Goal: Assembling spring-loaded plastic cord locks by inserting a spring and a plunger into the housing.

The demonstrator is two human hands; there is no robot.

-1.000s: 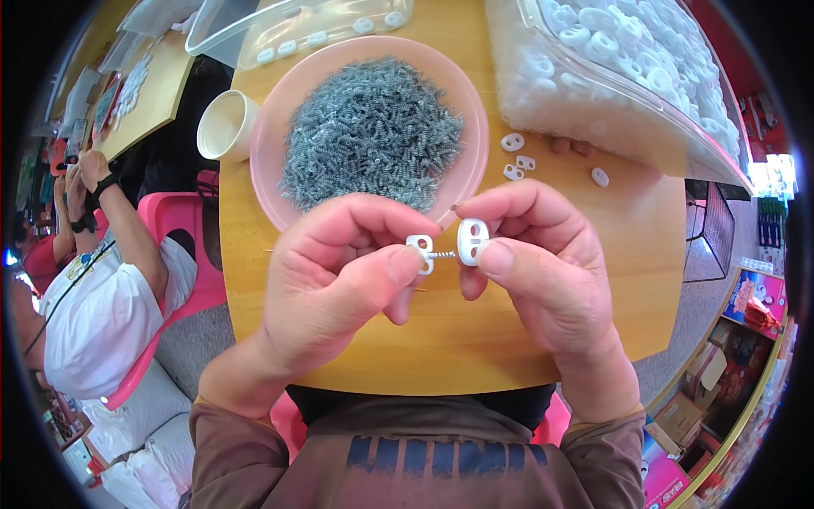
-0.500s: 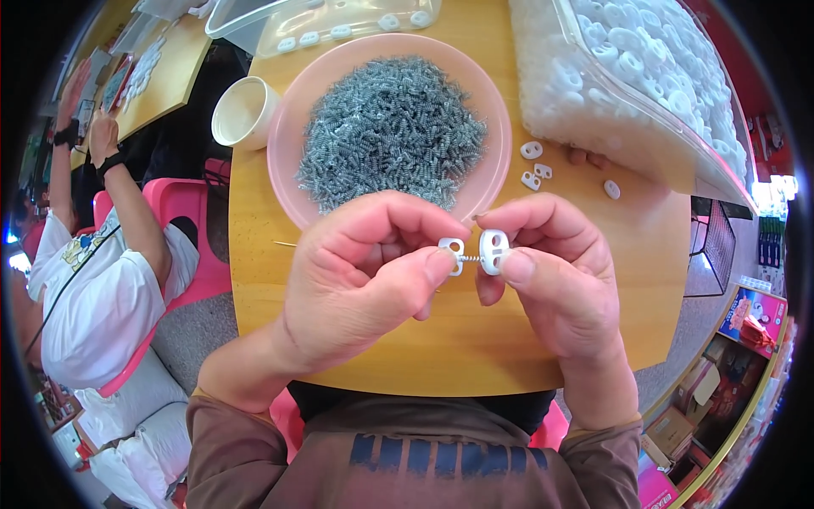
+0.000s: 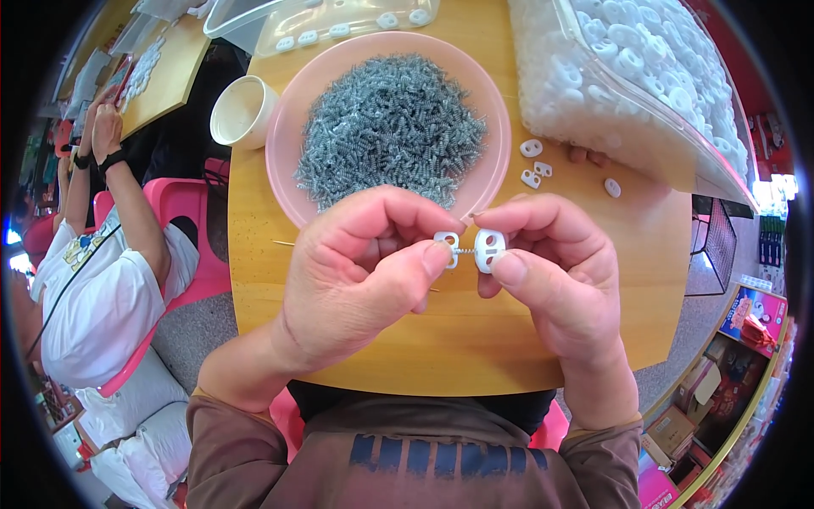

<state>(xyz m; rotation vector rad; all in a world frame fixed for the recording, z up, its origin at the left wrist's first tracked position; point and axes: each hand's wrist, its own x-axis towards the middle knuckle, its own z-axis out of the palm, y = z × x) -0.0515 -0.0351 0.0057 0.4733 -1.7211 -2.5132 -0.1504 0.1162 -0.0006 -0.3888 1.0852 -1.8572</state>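
Note:
My left hand (image 3: pixel 360 276) pinches a small white plastic piece with holes (image 3: pixel 446 242) between thumb and fingers. Opposite it, my right hand (image 3: pixel 555 271) grips a white oval cord-lock shell with two holes (image 3: pixel 488 249). A thin metal spring (image 3: pixel 465 251) spans the short gap between the two pieces, which are apart and lined up. Both hands are above the wooden table, just in front of a pink basin (image 3: pixel 284 161) heaped with small metal springs (image 3: pixel 390 127). Fingertips partly cover both white pieces.
A clear bin (image 3: pixel 585 102) full of white oval parts stands far right, with loose white parts (image 3: pixel 532 148) beside it. A cream cup (image 3: pixel 243 112) sits left of the basin. A thin stick (image 3: pixel 283 243) lies on the table (image 3: pixel 458 356). Another person (image 3: pixel 110 280) works at left.
The right-hand shell has shifted slightly left and turned its holed face more toward view. My left hand barely moved. The other person's hands at left have come together.

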